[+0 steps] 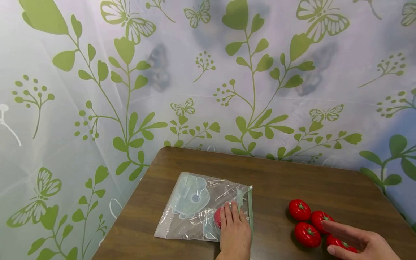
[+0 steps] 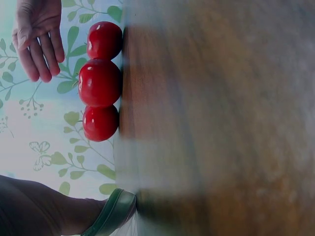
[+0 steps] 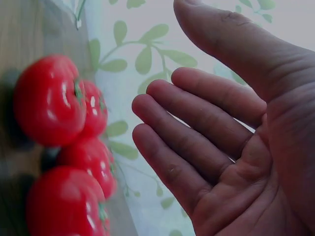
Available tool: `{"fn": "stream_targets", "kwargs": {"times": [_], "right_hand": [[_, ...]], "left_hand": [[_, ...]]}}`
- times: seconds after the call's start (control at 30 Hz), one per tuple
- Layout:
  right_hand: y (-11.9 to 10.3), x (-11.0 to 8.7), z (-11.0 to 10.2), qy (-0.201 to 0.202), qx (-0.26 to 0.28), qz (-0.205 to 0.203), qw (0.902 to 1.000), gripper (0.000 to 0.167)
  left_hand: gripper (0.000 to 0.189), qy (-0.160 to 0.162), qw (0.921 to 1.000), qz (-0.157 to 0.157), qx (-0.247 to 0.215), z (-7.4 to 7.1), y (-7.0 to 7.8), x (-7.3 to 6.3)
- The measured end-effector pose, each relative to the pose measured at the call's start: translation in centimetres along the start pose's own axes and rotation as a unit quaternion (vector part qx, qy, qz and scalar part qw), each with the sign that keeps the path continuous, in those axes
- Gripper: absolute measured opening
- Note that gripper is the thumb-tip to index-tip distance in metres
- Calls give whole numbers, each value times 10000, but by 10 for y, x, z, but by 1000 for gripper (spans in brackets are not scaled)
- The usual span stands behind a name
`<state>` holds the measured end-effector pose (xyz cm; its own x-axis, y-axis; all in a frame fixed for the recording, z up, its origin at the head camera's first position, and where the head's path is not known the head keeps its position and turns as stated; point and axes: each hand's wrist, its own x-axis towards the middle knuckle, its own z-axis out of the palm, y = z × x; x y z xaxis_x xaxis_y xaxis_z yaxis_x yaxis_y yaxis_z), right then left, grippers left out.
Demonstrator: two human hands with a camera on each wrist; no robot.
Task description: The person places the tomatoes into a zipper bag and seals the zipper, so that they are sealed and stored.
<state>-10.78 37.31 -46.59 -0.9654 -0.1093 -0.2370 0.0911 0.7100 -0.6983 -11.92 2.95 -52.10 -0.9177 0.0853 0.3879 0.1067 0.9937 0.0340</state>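
On the table's left half lies a clear zip bag [image 1: 182, 224] with a pale blue printed figure and a green zip edge [image 1: 250, 206]. My left hand [image 1: 235, 231] rests on the bag near that edge, fingers extended. A red round shape [image 1: 217, 218] shows by its fingers, partly covered. To the right, several glossy red tomatoes [image 1: 307, 234] with green stem tops sit in a cluster. My right hand [image 1: 364, 242] hovers over the nearest one, thumb apart from the fingers; the right wrist view shows the palm [image 3: 236, 196] holding nothing, beside the tomatoes.
The brown wooden table [image 1: 269, 187] has its back edge near a hanging white cloth [image 1: 201, 83] printed with green leaves and butterflies. Its left edge slants down toward the front.
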Motion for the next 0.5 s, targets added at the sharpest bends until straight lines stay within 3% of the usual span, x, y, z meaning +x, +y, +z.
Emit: {"fn": "stream_targets", "kwargs": {"times": [0.33, 0.5], "right_hand": [[24, -3, -15, 470, -139, 441, 9978, 89], [31, -2, -25, 432, -109, 669, 9968, 97]], "left_hand": [[38, -421, 9991, 31, 50, -1, 0, 1], [38, -531, 9986, 14, 13, 0, 0, 1]]}}
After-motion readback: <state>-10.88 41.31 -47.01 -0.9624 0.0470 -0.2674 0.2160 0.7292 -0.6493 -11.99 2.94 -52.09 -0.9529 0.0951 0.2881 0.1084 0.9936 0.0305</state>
